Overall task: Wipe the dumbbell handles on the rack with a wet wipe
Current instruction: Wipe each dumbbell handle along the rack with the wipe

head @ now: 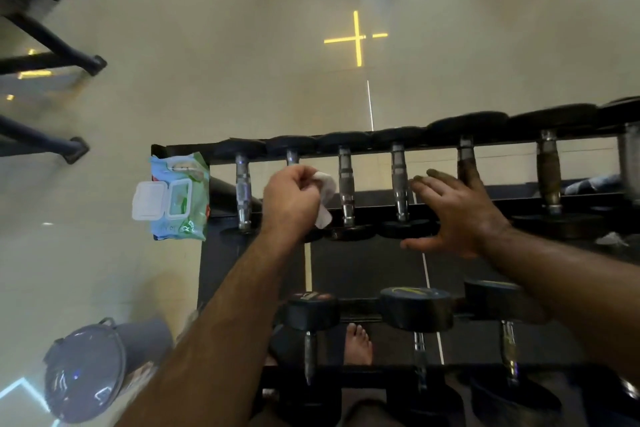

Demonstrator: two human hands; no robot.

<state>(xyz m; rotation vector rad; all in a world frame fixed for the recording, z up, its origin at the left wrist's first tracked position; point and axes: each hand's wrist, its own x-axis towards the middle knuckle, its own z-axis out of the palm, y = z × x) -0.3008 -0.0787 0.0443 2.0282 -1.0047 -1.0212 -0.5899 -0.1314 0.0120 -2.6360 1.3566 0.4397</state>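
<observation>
Curled around a crumpled wet wipe (325, 196), my left hand (291, 199) holds it over the second dumbbell handle (292, 157) on the top tier of the rack (194, 150). My right hand (457, 215) hovers spread and loose above the handles further right, holding nothing. At the rack's left end lies the wipes pack (176, 196), lid flipped open.

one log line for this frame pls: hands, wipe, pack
left hand: grips wipe on second handle from left | right hand: open over rack | pack: lid open, rack's left end
</observation>
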